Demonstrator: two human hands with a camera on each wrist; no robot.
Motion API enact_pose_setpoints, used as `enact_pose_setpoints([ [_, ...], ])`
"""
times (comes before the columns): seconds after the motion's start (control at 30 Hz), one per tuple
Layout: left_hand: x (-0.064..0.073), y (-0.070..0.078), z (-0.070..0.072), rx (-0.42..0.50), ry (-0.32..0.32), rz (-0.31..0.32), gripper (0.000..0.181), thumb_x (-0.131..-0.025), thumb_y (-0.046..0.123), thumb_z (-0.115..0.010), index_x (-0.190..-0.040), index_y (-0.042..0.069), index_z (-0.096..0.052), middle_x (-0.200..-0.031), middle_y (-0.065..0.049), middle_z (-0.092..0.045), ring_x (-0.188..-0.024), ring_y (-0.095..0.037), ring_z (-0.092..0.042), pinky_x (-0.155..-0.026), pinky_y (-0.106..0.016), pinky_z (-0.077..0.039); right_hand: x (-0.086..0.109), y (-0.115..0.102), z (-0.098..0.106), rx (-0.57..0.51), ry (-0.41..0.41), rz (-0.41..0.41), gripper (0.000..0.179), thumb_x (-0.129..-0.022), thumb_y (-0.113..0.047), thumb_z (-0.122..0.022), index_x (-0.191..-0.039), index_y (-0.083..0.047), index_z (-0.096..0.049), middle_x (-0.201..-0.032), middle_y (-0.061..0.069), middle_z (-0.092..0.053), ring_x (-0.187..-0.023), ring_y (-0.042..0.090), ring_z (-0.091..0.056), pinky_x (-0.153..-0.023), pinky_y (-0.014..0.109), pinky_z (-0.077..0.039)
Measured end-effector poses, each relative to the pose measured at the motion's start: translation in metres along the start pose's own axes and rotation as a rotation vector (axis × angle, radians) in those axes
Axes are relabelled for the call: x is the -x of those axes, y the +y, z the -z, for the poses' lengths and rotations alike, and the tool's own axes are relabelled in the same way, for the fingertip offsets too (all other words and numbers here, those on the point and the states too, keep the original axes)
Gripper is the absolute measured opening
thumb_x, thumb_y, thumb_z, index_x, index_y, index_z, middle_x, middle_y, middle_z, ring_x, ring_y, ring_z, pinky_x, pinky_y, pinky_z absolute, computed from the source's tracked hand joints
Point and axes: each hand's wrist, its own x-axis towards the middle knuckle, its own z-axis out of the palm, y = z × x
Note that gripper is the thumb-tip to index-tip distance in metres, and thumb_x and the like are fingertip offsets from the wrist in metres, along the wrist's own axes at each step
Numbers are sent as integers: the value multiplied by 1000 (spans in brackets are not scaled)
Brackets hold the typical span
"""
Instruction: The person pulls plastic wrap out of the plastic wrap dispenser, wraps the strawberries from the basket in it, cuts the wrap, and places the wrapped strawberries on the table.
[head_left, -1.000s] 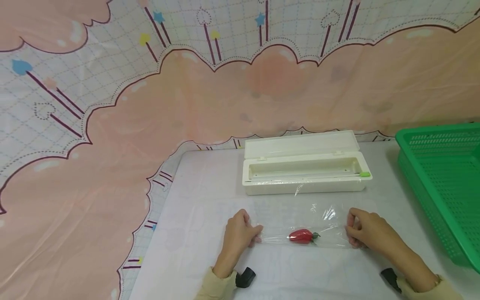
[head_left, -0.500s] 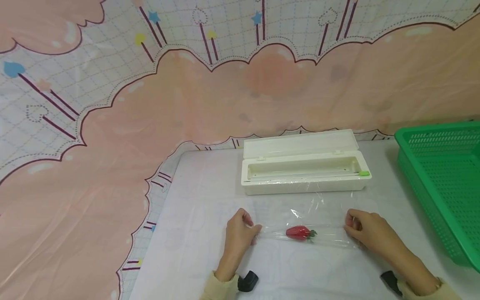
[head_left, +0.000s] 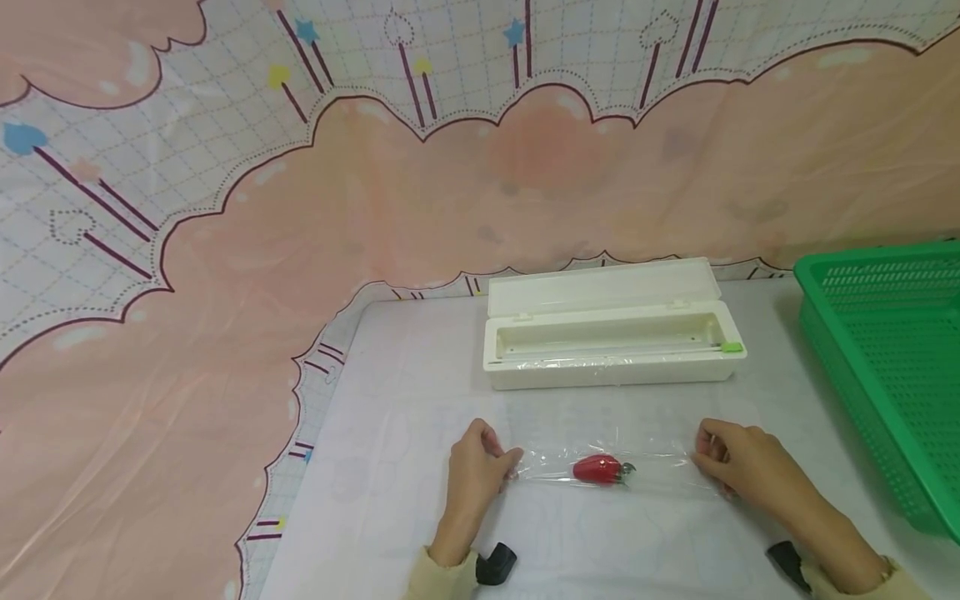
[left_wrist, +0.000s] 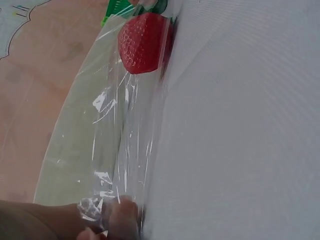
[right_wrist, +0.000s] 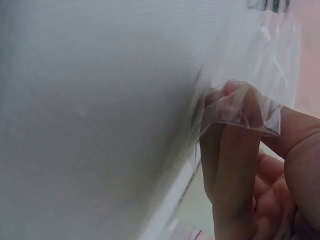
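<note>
The left hand (head_left: pixel 472 477) and right hand (head_left: pixel 750 462) pinched opposite ends of a clear plastic film (head_left: pixel 671 468). Between them, seen through the film, a green-topped red fruit (head_left: pixel 596 469) lay toward the near side of the desk (head_left: pixel 360 500). Beyond stood an open-lidded white box (head_left: pixel 615 375), with a green basket (head_left: pixel 840 350) at the right.

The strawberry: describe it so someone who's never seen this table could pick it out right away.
On the white tabletop, find the open white cling-film box. In front of it, clear film runs between the left hand and right hand. The strawberry lies at the film about midway between them, the only red thing on the table, green leaves toward the right hand.
</note>
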Motion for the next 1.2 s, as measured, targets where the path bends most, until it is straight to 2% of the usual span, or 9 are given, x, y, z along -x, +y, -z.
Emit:
enact_pose_setpoints([
  [0.1,0,-1,0,-22,36,-1,36,-74,8,-85,-81,7,-50,-69,-1,-54,-49,-10,-50,-43,-21,-44,0,1,1,1,2,10,17,-88,-8,-71,-80,-12,-57,-56,-6,-52,-48,11,-48,-47,24,-36],
  [0.27,-1,-2,2,-121,99,-21,41,-69,18,-90,-77,10,-51,-69,0,-50,-59,-12,-45,-53,-25,-36,1,3,1,16,16,33,17,-87,-10,-71,-80,-14,-56,-55,-8,-50,-49,9,-47,-49,24,-35],
  [0.6,-5,-4,3,-144,39,-53,35,-71,21,-89,-72,13,-54,-61,5,-52,-55,-10,-46,-51,-23,-35,1,3,1,63,83,46,20,-84,-13,-75,-76,-16,-57,-63,-8,-51,-58,10,-44,-51,25,-34],
  [0.73,-6,-4,2,-133,18,-82,32,-72,17,-88,-73,13,-56,-64,6,-55,-56,-8,-47,-52,-22,-37,1,2,-1,93,165,118,22,-79,-7,-78,-75,-18,-59,-67,-8,-47,-61,7,-42,-52,24,-34],
  [0.87,-5,-4,2,-172,1,-187,25,-75,12,-85,-74,15,-61,-68,7,-59,-58,-5,-49,-54,-20,-40,0,1,-2,129,190,218,27,-76,3,-75,-74,-22,-64,-72,-11,-44,-64,2,-40,-53,21,-36],
  [0.97,-4,-3,1,-254,-14,-293,17,-78,9,-83,-75,15,-68,-71,9,-59,-61,-3,-48,-55,-19,-40,0,2,-3,148,166,244,30,-76,5,-76,-73,-24,-68,-74,-14,-46,-64,-1,-40,-55,21,-40],
  [1.03,-2,-3,1,-312,-29,-342,13,-80,7,-81,-76,17,-73,-72,9,-55,-62,-2,-45,-56,-17,-39,1,2,-3,158,161,252,28,-76,3,-78,-73,-24,-69,-75,-15,-48,-65,-2,-41,-55,21,-42],
  [1.2,0,-2,3,-367,-94,-378,17,-84,1,-73,-81,17,-78,-71,8,-46,-61,-3,-39,-54,-17,-35,1,4,-2,142,169,281,18,-78,-1,-78,-80,-18,-74,-79,-14,-52,-68,-3,-48,-58,22,-47],
])
